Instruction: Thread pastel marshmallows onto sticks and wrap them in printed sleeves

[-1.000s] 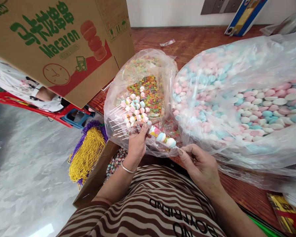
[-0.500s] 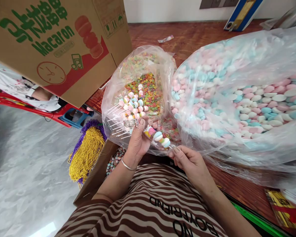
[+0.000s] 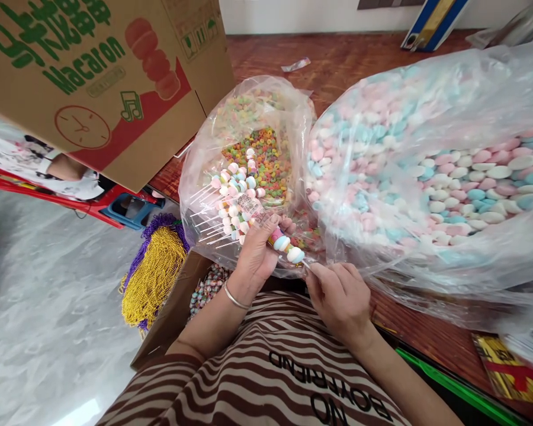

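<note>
A marshmallow candy skewer [image 3: 295, 255] with blue, white, pink and yellow pieces lies between my two hands. My left hand [image 3: 258, 249] is closed round its upper part and a clear printed wrapper [image 3: 249, 205] that sticks out beyond the thumb. At the skewer's lower end, my right hand [image 3: 339, 296] pinches the white stick or wrapper end; which of the two is hidden by the fingers. Beyond my left hand, several finished-looking skewers [image 3: 233, 184] rest on a clear bag of ring candies [image 3: 273, 157], their white sticks pointing left.
To the right, a large clear bag holds pastel marshmallows [image 3: 462, 195]. A Macaron carton [image 3: 160, 127] stands at the left, with another person's arm [image 3: 66, 168] behind it. Below are gold bead strings [image 3: 153, 272] and an open box [image 3: 164, 319] of wrapped candies.
My left hand has slid slightly right and down along the skewer, and the printed wrapper end now points up and away. My right hand has turned, its knuckles now upward.
</note>
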Motion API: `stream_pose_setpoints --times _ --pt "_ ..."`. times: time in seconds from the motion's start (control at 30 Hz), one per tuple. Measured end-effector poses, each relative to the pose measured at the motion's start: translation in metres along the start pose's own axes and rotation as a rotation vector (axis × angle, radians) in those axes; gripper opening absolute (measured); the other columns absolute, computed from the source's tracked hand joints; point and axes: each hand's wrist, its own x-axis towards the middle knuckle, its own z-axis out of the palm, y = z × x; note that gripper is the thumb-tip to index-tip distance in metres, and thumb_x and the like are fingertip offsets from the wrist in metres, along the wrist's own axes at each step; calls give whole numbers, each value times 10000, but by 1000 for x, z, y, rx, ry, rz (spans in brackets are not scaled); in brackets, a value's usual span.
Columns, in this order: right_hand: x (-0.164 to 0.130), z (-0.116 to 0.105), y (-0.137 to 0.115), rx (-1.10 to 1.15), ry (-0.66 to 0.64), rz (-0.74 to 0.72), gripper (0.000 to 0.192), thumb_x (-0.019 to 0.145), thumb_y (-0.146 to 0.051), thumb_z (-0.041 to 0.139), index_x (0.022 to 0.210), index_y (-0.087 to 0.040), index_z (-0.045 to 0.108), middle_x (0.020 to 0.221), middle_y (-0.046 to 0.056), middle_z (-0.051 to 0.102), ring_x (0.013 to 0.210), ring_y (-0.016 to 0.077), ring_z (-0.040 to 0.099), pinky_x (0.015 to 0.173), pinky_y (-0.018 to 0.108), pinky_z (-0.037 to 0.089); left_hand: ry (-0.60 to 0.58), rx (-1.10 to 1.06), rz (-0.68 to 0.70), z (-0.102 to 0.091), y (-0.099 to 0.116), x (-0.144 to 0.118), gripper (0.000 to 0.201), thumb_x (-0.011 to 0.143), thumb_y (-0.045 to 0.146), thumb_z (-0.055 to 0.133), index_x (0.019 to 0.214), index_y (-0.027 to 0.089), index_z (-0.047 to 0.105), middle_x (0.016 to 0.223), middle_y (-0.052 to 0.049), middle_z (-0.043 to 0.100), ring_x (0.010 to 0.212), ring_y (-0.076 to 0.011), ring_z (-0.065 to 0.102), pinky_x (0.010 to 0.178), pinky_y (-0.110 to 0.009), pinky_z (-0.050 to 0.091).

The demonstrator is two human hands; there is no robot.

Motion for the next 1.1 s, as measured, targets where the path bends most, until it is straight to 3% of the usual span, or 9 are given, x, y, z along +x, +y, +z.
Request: stream_pose_setpoints --times 0.13,0.27,0.37,0.47,0.67,0.8,0.87,0.97,1.1 --pt "-4 -1 -4 410 -132 480 172 1000 -255 575 847 -196 626 686 -7 605 611 131 526 596 269 402 -59 -27 0 0 -3 -2 224 749 216 858 778 158 644 724 31 635 708 -104 644 842 -307 564" --pt "-1 -1 -8 988 -249 1025 344 980 -480 583 778 -201 589 540 -74 407 466 90 343 475 245 292 -111 -60 -70 -1 -3 -5 209 861 339 770 801 190 636 760 20 620 725 -122 638 832 -330 568" --pt "2 0 -10 1240 -309 1177 382 962 -552 571 805 -204 597 486 -110 308 407 81 265 461 249 309 -132 -37 -109 -1 -3 -6 274 891 432 719 781 200 621 776 -1 619 753 -152 644 807 -351 573" --pt "1 2 -11 965 -280 975 363 989 -503 541 789 -207 604 520 -70 406 454 105 360 502 265 338 -143 -26 -119 2 -6 -6 301 880 452 729 778 195 612 767 8 612 733 -140 636 795 -334 572" --pt "-13 11 -4 32 -138 58 194 1011 -176 524 946 -187 706 585 -6 545 569 146 463 639 331 337 35 3 -175 5 -17 -2 384 834 507 766 773 178 578 732 13 626 654 -111 633 698 -280 570" --pt "-15 13 2 -23 -134 -64 213 1016 -131 489 1039 -172 696 616 6 583 583 152 485 645 338 340 73 32 -176 5 -17 -1 424 839 560 740 780 174 574 724 7 638 629 -110 634 671 -273 571" --pt "-12 12 3 110 -139 108 195 1021 -196 494 1004 -180 687 628 11 590 579 148 491 631 330 350 30 51 -168 5 -16 -1 426 834 565 742 780 174 582 728 6 638 632 -116 634 675 -283 573" --pt "-6 8 1 521 -197 581 241 1017 -354 518 890 -195 645 649 2 583 569 131 495 581 289 373 -71 63 -156 5 -15 -2 413 827 561 750 789 176 604 754 6 642 658 -125 640 688 -295 574" --pt "6 5 -2 1226 -285 1136 354 935 -531 612 803 -203 609 470 -106 349 401 73 297 464 236 348 -182 44 -178 4 -14 1 368 846 518 748 806 172 629 789 -4 652 691 -132 650 687 -290 572"
